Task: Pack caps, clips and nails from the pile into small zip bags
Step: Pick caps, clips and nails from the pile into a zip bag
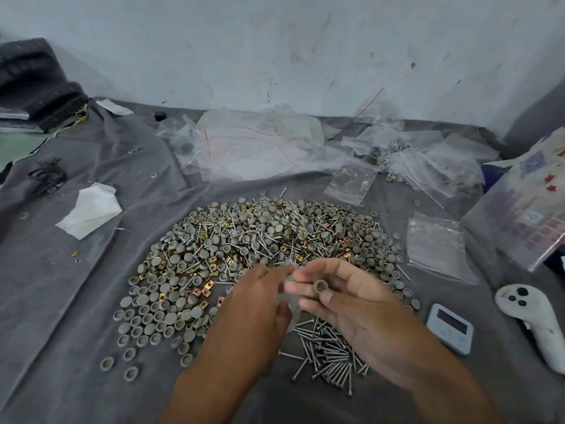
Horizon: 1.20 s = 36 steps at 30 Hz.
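Note:
A big pile [263, 240] of grey round caps, brass square clips and steel nails covers the grey cloth in the middle. A separate heap of nails [327, 350] lies near me, partly under my right hand. My right hand [345, 304] pinches one grey cap [320, 286] between thumb and fingers. My left hand [260, 304] pinches a small clear zip bag [292, 298] that hangs blurred between both hands. Empty zip bags [437, 246] lie flat to the right of the pile.
Filled and empty clear bags [397, 154] lie along the wall behind the pile. A white tissue [90, 209] is at left. A small white timer [449, 330], a white controller [532, 319] and a printed plastic sack [526, 215] sit at right.

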Motion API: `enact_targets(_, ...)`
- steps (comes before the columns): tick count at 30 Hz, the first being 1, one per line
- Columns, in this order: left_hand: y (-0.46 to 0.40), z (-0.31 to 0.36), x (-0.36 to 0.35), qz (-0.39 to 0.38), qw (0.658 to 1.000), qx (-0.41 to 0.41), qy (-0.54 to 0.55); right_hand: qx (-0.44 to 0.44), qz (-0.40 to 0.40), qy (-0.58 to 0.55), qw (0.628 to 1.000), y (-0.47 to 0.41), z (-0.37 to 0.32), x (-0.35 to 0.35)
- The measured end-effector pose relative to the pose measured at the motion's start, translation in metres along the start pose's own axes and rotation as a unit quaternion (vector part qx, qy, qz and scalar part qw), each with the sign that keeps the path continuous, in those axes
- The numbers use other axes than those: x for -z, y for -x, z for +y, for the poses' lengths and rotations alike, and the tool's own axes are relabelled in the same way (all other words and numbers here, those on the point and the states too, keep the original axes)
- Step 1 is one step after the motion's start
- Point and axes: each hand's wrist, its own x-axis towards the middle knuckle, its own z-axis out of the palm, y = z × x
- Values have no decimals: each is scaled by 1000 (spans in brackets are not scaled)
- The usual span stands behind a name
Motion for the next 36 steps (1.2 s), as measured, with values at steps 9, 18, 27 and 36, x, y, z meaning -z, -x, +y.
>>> enact_targets(9, -1, 0, 2, -4, 999, 5, 32, 183, 81, 496, 845, 4, 15, -13)
enact_targets(18, -3, 1, -2, 22, 999, 33, 3, 191, 124, 737, 636, -10, 32, -13)
enact_targets(27, -8, 0, 10, 37, 998, 43, -15, 202, 237, 669, 675, -19, 5, 20)
enact_targets(36, 7, -4, 6, 60, 996, 59, -4, 1, 202, 728, 655, -53, 20, 81)
